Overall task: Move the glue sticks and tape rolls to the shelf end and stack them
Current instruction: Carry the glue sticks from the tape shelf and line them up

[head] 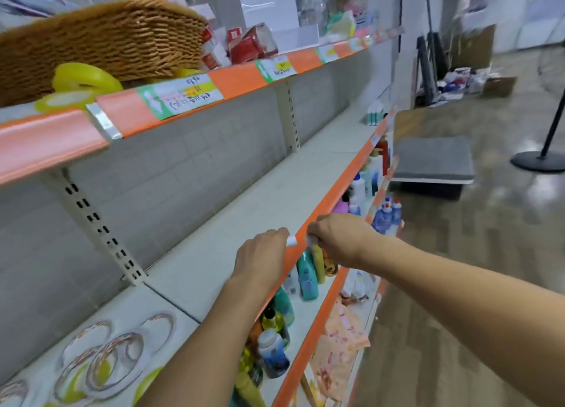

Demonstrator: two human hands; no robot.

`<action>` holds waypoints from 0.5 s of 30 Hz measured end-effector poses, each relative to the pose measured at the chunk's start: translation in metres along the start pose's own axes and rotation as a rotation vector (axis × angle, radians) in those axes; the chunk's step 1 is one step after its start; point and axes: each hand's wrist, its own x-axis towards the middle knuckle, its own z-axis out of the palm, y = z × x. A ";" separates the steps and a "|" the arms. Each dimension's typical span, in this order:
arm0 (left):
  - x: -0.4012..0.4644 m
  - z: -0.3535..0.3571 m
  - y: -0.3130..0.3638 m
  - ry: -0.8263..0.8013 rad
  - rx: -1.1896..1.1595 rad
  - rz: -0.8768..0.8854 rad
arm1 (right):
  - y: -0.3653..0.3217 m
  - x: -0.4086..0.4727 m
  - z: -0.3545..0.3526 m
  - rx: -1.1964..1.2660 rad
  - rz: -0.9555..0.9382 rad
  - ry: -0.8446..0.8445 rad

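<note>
Both my hands reach out over the orange front edge of the middle shelf (256,211). My left hand (260,256) grips a white glue stick (291,241), whose tip pokes out past the fingers. My right hand (339,238) pinches another small white glue stick (312,239), mostly hidden by the fingers. Several clear tape rolls (107,360) lie flat at the shelf's near left end. At the far end of the same shelf stands a small group of white and green glue sticks (375,114). Yellow tape rolls (82,79) sit on the upper shelf.
A wicker basket (116,39) and red boxes (250,44) fill the upper shelf. Bottles (305,278) crowd the shelves below. A grey mat on a platform (434,162) and a black stand base (538,160) are on the floor to the right.
</note>
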 end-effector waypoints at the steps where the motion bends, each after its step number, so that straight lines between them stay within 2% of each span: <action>1: 0.014 0.004 0.004 0.002 -0.002 0.017 | 0.011 0.002 0.002 -0.002 0.019 -0.021; 7: 0.109 0.030 0.041 -0.010 0.005 0.139 | 0.093 0.025 0.012 -0.014 0.127 -0.046; 11: 0.174 0.032 0.075 -0.075 0.007 0.213 | 0.157 0.048 0.017 -0.025 0.227 -0.048; 15: 0.233 0.038 0.106 -0.042 -0.001 0.263 | 0.218 0.064 0.027 -0.018 0.310 -0.031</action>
